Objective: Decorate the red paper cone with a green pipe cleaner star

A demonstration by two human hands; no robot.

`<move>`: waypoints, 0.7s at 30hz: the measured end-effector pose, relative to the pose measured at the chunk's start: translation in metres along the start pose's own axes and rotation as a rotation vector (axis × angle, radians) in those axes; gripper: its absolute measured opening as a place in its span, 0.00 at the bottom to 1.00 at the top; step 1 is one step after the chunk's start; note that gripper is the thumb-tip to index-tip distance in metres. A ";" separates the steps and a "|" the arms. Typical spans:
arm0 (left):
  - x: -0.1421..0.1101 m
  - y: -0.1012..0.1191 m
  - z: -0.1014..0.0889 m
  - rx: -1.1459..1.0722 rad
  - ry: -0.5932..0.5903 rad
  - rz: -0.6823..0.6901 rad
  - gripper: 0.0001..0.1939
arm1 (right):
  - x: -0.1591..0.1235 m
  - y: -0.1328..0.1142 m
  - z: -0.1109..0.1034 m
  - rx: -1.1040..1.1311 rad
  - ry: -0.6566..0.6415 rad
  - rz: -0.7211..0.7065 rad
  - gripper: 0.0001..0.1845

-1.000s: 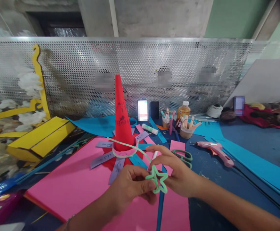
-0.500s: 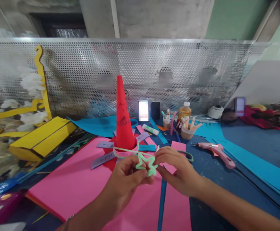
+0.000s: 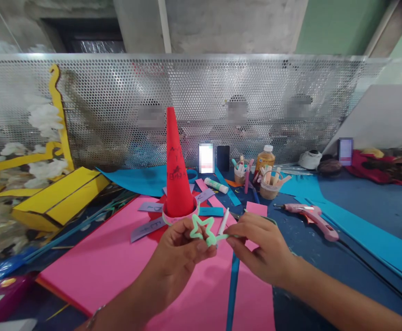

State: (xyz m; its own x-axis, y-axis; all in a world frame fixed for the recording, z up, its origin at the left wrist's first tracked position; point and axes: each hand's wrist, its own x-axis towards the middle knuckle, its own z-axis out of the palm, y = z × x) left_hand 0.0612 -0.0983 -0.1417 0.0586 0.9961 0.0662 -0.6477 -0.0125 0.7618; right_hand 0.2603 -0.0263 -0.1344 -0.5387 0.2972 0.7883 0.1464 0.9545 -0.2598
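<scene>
A pale green pipe cleaner (image 3: 206, 226) is bent into a star shape. My left hand (image 3: 178, 248) pinches the star near its lower point. In my right hand (image 3: 259, 243), thumb and forefinger grip the pipe cleaner's straight tail, stretched out to the right of the star. Just behind my hands stands a tall red paper cone (image 3: 178, 174) with dark writing and a pink band round its foot. Lettered purple paper strips (image 3: 148, 228) fan out from its base. Pink paper sheets (image 3: 118, 262) lie beneath my hands, with a narrow blue strip (image 3: 233, 289) across them.
A pink glue gun (image 3: 311, 216) with a black cord lies at right. Behind are a glue stick (image 3: 216, 185), tubs of markers (image 3: 270, 186), a bottle (image 3: 266, 161) and phones (image 3: 223, 158). A yellow box (image 3: 59, 193) sits left; a perforated metal panel (image 3: 201, 92) closes off the back.
My right hand has drawn the pipe cleaner's tail out to the right, away from the star. The star and my left hand have shifted slightly left.
</scene>
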 end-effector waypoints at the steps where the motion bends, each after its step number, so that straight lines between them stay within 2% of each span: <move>1: 0.000 0.000 0.000 0.012 -0.001 -0.003 0.11 | 0.000 0.000 0.000 0.003 -0.002 0.006 0.05; 7: 0.002 -0.003 0.000 0.130 -0.037 -0.025 0.11 | 0.000 0.005 0.001 -0.006 0.023 0.029 0.06; 18: 0.002 -0.009 -0.013 0.292 0.011 0.098 0.09 | 0.001 0.002 0.001 -0.099 0.031 -0.020 0.06; 21: 0.001 -0.010 -0.015 0.343 -0.016 0.106 0.12 | 0.002 0.000 0.002 -0.093 0.041 -0.027 0.05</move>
State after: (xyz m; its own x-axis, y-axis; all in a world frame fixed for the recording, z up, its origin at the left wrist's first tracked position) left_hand 0.0564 -0.0962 -0.1584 0.0180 0.9862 0.1646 -0.3579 -0.1474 0.9221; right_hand 0.2577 -0.0254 -0.1342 -0.5094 0.2703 0.8170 0.2100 0.9597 -0.1866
